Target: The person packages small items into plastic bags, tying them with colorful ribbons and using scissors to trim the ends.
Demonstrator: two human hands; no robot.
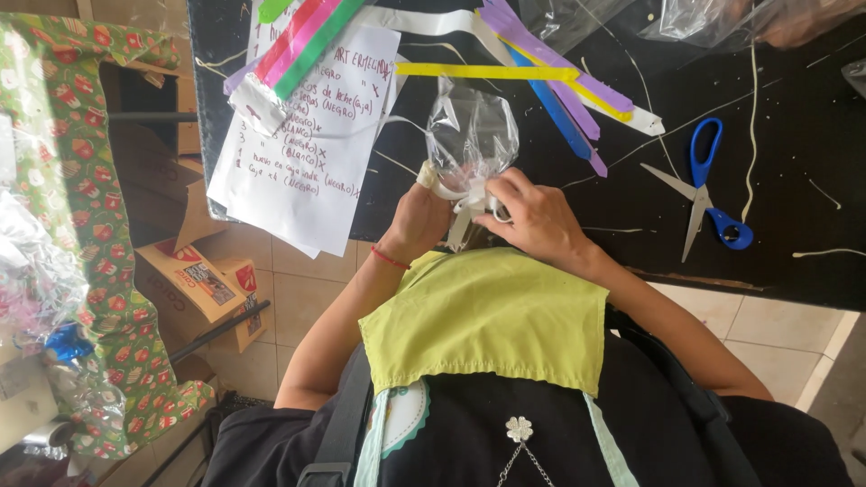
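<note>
Nearest the camera: a lime-green apron bib [487, 316] over a black top, both forearms reaching forward from it to the edge of the black table [794, 180].

Left hand [417, 221], red thread at the wrist, was curled closed around the gathered neck of a small clear cellophane bag [471, 131]; a wrap of tape showed on one finger. Right hand [532, 216] met it from the other side, thumb and forefinger pinched shut on a white ribbon [469, 203] looped at that neck. Both hands touched the same spot; neither was nearer than the other.

Key relation: the bag stood directly beyond the fingers, its long axis running away from the body, neck toward the person and puffed body toward the table's middle. Ribbon tails hung back over the table edge, between the wrists.

Farther out: a handwritten white sheet [307, 135] lay left of the bag, overhanging the edge. Coloured paper strips [559, 90] lay fanned behind the bag. Blue-handled scissors [704, 185] lay well apart to the right, blades partly open. More clear cellophane [704, 18] was at the far edge.
</note>
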